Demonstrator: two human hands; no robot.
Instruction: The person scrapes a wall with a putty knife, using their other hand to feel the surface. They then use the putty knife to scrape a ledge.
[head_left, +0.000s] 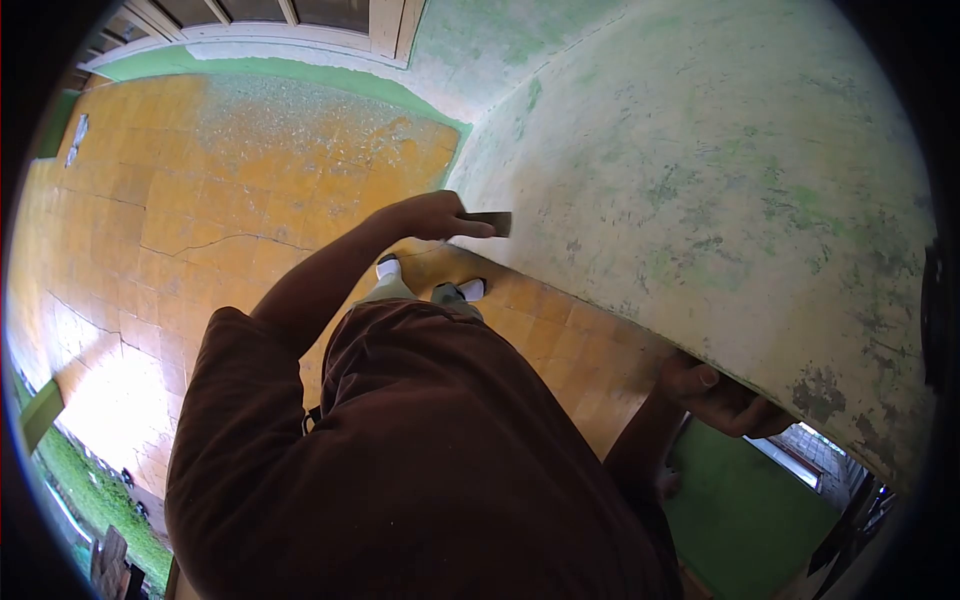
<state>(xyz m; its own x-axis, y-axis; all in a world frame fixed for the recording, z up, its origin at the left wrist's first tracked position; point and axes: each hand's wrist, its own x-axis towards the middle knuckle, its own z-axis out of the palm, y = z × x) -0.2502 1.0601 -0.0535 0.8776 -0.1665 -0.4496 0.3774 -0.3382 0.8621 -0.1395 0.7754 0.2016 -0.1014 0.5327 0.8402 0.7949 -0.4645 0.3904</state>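
My left hand is closed around a flat scraper, its broad dark blade pointing right. The blade overlaps the lower corner of a wall with patchy whitish and green paint. At the wall's long lower edge, farther right, my right hand has its thumb up and its fingers curled against that edge. Part of its palm is hidden. Scuffs, dark marks and a grey bare patch show on the wall surface near this hand.
My feet stand on the orange tiled floor, which has cracks. Pale flakes lie scattered along the far wall. A framed window is above. Grass shows at lower left, a green panel at lower right.
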